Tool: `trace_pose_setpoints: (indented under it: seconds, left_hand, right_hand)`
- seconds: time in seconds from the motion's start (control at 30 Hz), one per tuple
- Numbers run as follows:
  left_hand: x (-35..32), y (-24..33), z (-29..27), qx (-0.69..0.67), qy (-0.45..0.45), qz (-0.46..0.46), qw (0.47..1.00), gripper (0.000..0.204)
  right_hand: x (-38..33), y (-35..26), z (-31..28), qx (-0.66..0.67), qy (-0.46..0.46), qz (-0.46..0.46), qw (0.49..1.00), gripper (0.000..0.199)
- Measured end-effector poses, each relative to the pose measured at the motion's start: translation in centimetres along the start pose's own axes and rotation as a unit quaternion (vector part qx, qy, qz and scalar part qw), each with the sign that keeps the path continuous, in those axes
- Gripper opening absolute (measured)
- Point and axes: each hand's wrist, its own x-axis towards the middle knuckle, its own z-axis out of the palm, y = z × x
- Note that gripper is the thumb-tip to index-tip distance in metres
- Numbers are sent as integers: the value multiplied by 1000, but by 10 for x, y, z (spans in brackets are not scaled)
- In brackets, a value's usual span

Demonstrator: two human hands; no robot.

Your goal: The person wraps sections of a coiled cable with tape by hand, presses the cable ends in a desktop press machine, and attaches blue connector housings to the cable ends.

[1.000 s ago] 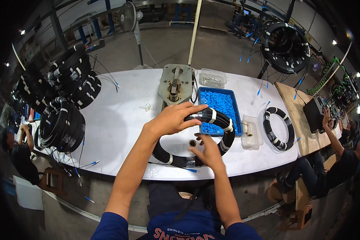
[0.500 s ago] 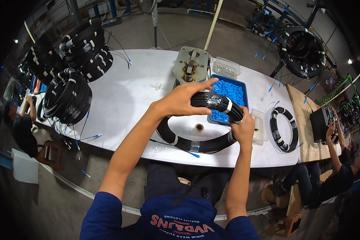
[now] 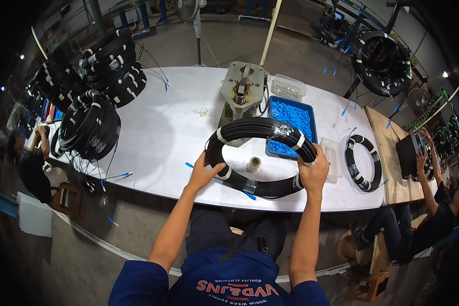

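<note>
A thick coil of black cable (image 3: 245,127) is tilted at the table's front edge, its far side raised. White and clear bands bind it at several spots. My left hand (image 3: 205,172) wraps round the coil's left side, thumb on the inner edge. On the right side, my right hand (image 3: 314,171) grips it by a white band. Cable ends with blue connectors show at the coil's left and beneath its near side, one blue connector (image 3: 249,196) lying by the table edge. Inside the ring, a small tan cylinder (image 3: 254,163) stands on the table.
Behind the coil stands a metal press (image 3: 243,86). Right of it are a blue tray (image 3: 314,122) of small blue parts and clear boxes (image 3: 289,86). Another coil (image 3: 363,163) lies farther right; stacked coils (image 3: 89,127) fill the left. People sit at both sides.
My left hand has moved from the coil's far top down to its left side and closed on it. The right hand keeps its hold. The coil's far side now shows fully.
</note>
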Motion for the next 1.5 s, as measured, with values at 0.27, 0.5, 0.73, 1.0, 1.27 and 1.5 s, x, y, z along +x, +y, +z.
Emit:
trace_pose_setpoints:
  seconds: [0.27, 0.5, 0.73, 1.0, 1.27, 1.5]
  left_hand:
    - [-11, -27, -5, 88, -54, -69, 992, 77]
    - [-21, -75, -38, 485, -218, 160, 832, 75]
    - [28, -54, -62, 414, -16, 189, 890, 12]
    - [134, -39, -74, 202, 205, 129, 949, 44]
    - [168, -10, -87, 125, 83, -31, 988, 50]
    - [86, 63, -20, -116, -254, -26, 960, 108]
  right_hand:
    - [-9, -13, -8, 8, 3, -58, 998, 51]
    - [-10, -16, -8, 37, -17, -44, 998, 50]
    - [-3, -16, -7, 39, -4, -58, 998, 48]
    - [3, -23, 8, 43, -4, -66, 997, 46]
    - [2, -26, 7, 20, 5, -65, 998, 44]
    - [3, -26, 5, 15, 3, -51, 999, 44]
